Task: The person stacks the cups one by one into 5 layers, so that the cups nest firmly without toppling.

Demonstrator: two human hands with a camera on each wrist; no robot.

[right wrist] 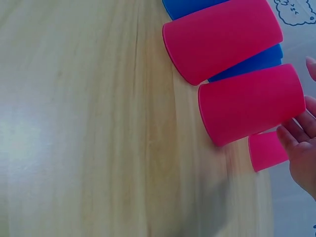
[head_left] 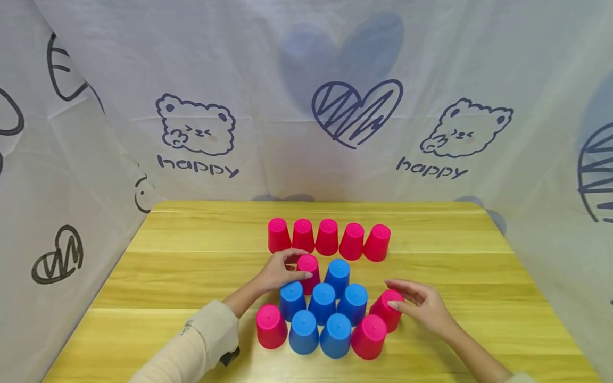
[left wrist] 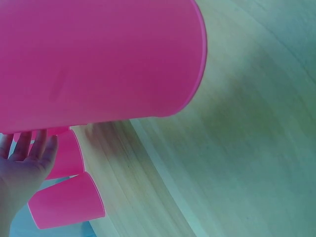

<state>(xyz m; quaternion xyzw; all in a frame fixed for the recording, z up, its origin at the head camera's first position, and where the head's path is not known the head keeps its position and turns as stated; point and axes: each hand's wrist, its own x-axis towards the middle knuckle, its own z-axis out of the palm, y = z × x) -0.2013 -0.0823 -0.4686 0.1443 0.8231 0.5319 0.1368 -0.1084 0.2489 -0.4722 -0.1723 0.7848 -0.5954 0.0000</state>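
Pink cups [head_left: 308, 268] beside blue cups [head_left: 323, 302]; cloth [head_left: 268, 58] reads "happy" (twice).

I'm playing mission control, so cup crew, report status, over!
Left grip holding pink cup. Right grip holding second pink cup. Blue cups stand between, possibly in the way.

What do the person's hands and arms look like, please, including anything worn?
The left hand and right hand wear no gloves. The left sleeve is cream with a wide cuff and a small dark marking; a black item I can't identify shows beside it. Only a pale edge of the right sleeve shows.
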